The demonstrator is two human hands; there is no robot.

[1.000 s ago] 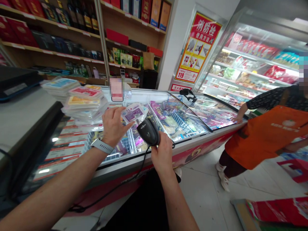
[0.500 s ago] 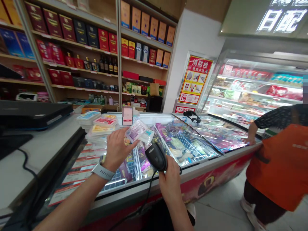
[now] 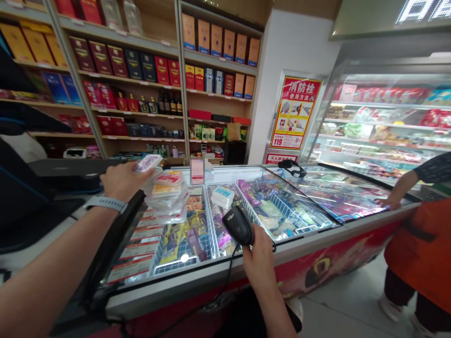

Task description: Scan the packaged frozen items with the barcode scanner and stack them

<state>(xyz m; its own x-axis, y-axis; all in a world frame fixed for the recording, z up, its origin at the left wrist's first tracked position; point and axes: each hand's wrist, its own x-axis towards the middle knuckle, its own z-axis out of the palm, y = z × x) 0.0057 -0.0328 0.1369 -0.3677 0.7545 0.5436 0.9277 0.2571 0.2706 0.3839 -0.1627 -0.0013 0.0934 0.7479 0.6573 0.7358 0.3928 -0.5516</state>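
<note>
My left hand [image 3: 121, 180] grips a clear plastic box with a pale purple label [image 3: 148, 163] by its near side. It holds the box at the back left of a pile of similar clear boxes [image 3: 167, 199] with red and yellow labels; whether the box rests on the pile I cannot tell. My right hand [image 3: 260, 251] is wrapped round the handle of a black barcode scanner [image 3: 238, 225], its cable hanging down. Beyond the scanner, a blue-labelled clear box [image 3: 222, 196] lies by itself on the freezer's glass lid.
The chest freezer [image 3: 310, 249] holds packets in wire baskets under glass. A phone [image 3: 197, 170] stands at its back edge, and black headgear [image 3: 292, 168] lies farther right. A person in an orange apron [image 3: 419, 244] touches the freezer's right end. Black counter equipment [image 3: 21, 188] is at left.
My left hand has carried the purple-labelled box left, from beside the blue-labelled box to the pile. My right hand still holds the scanner. The view has shifted left.
</note>
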